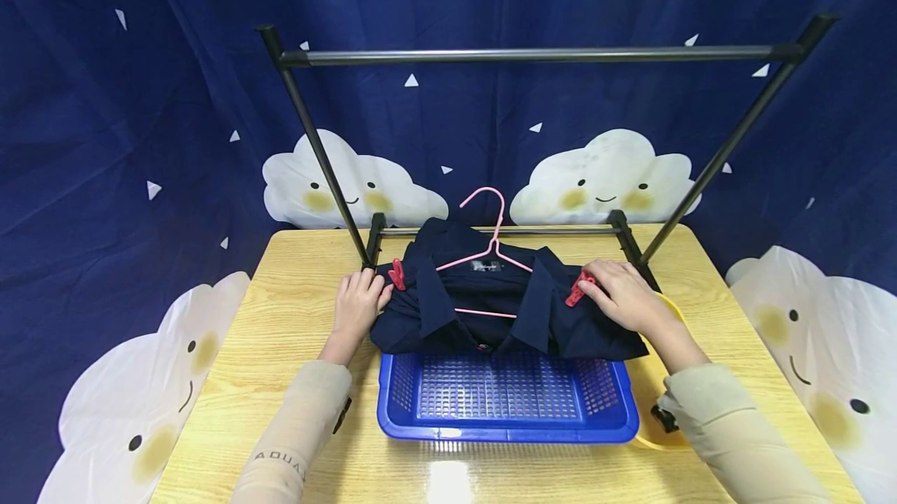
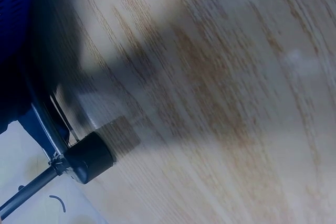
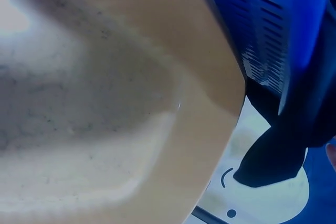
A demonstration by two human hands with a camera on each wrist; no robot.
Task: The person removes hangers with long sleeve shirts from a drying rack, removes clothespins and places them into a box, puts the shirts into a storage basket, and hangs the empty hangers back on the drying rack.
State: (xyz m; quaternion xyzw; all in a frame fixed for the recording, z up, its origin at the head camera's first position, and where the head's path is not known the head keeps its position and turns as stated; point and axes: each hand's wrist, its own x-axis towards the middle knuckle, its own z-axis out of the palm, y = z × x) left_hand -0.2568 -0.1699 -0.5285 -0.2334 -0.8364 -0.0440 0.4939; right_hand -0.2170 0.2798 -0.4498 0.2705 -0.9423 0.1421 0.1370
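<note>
A dark navy collared shirt (image 1: 448, 333) lies across the back of a blue basket (image 1: 508, 435), with a pink hanger (image 1: 498, 243) inside its collar. Red clothespins sit at both shoulders, one on the left (image 1: 397, 274) and one on the right (image 1: 576, 292). My left hand (image 1: 357, 305) holds the shirt's left sleeve edge, thumb close to the left clothespin. At the other shoulder my right hand (image 1: 627, 297) has thumb and forefinger at the right clothespin, pinching its upper end. In the right wrist view a sleeve (image 3: 278, 156) hangs beside the basket; only a fingertip shows.
A black garment rack (image 1: 539, 56) stands behind the shirt, its rail high above and its feet on the wooden table (image 1: 294, 286). A yellow basin (image 1: 648, 379) lies right of and partly under the basket, beneath my right forearm. A cloud-patterned curtain hangs behind.
</note>
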